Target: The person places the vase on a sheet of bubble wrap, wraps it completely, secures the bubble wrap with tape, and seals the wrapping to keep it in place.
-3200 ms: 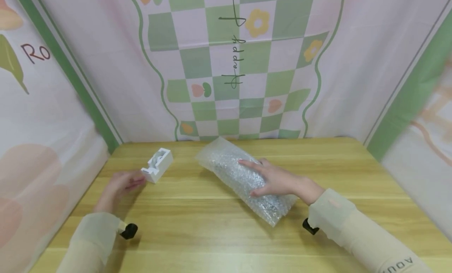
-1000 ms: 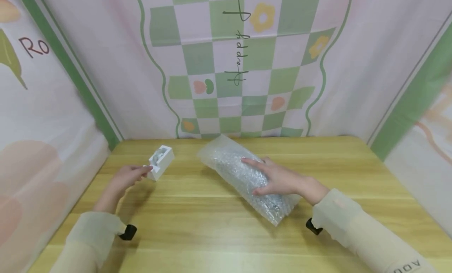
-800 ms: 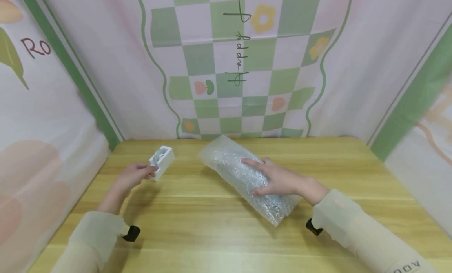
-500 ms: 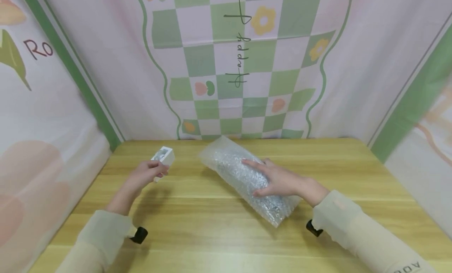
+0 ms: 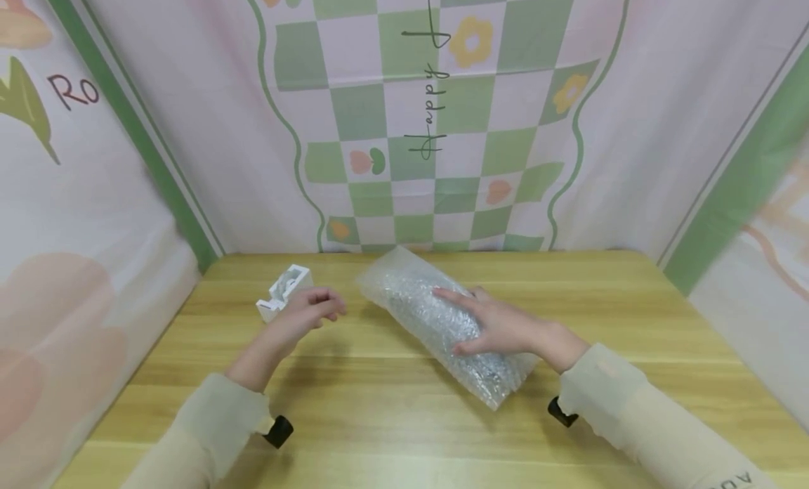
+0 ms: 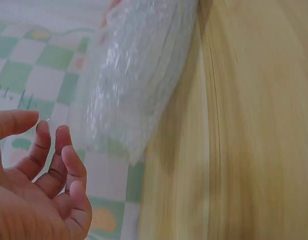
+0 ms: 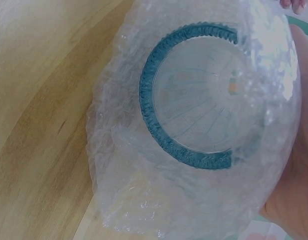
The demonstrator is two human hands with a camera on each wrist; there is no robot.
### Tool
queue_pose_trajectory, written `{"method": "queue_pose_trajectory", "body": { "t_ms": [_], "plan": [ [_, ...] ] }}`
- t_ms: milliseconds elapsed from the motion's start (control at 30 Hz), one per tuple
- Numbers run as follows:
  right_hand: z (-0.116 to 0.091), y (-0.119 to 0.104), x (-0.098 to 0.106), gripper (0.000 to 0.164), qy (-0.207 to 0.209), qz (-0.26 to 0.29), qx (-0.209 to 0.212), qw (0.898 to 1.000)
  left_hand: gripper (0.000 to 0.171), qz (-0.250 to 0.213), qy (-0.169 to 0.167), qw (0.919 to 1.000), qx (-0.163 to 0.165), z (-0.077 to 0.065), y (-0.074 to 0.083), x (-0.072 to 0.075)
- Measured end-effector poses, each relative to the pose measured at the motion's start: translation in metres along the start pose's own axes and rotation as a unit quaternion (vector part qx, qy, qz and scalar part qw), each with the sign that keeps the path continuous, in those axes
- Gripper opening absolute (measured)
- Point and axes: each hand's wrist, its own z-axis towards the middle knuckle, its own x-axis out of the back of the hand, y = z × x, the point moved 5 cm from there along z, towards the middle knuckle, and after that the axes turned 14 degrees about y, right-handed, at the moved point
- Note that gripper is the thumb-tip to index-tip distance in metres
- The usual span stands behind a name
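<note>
My left hand [image 5: 302, 315] is in the air just right of a white tape dispenser [image 5: 272, 308]. Its thumb and index fingertip meet in the left wrist view, with a faint, hard-to-see bit of clear tape [image 6: 48, 120] at the tips; the other fingers curl loosely. My right hand [image 5: 502, 327] holds a bubble-wrapped bundle [image 5: 417, 310] lying slantwise on the table, thumb on the near side and fingers over the top. Looking into the wrap's end, the right wrist view shows a clear glass with a teal ridged rim [image 7: 150, 107].
The wooden table [image 5: 379, 440] reaches back to a green-and-white checked cloth [image 5: 411, 124]. Printed cloth walls stand on both sides. A black wrist camera [image 5: 278, 431] sits under the left cuff and another [image 5: 561, 412] under the right.
My left hand has gone from the front of the tape dispenser across to its right, toward the wrapped bundle. The dispenser shows again. My right hand and the bundle have stayed put.
</note>
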Motion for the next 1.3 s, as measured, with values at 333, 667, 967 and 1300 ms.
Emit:
{"method": "queue_pose_trajectory", "body": {
  "t_ms": [333, 667, 967, 1300],
  "plan": [
    [0.000, 0.000, 0.000, 0.100, 0.001, 0.002, -0.001, 1.000, 0.017, -0.095, -0.077, 0.9921, -0.027, 0.001, 0.020, -0.041],
    [-0.001, -0.002, 0.001, 0.099, 0.003, 0.003, 0.005, 1.000, 0.019, -0.148, -0.110, 0.9808, -0.063, 0.006, 0.037, -0.073],
    [-0.002, -0.004, 0.002, 0.099, 0.002, 0.000, 0.003, 1.000, 0.013, -0.141, -0.107, 0.9821, -0.064, 0.015, 0.039, -0.090],
    [-0.003, -0.003, 0.002, 0.098, 0.003, 0.002, 0.008, 1.000, 0.016, -0.113, -0.087, 0.9880, -0.057, 0.026, 0.037, -0.096]
  ]
}}
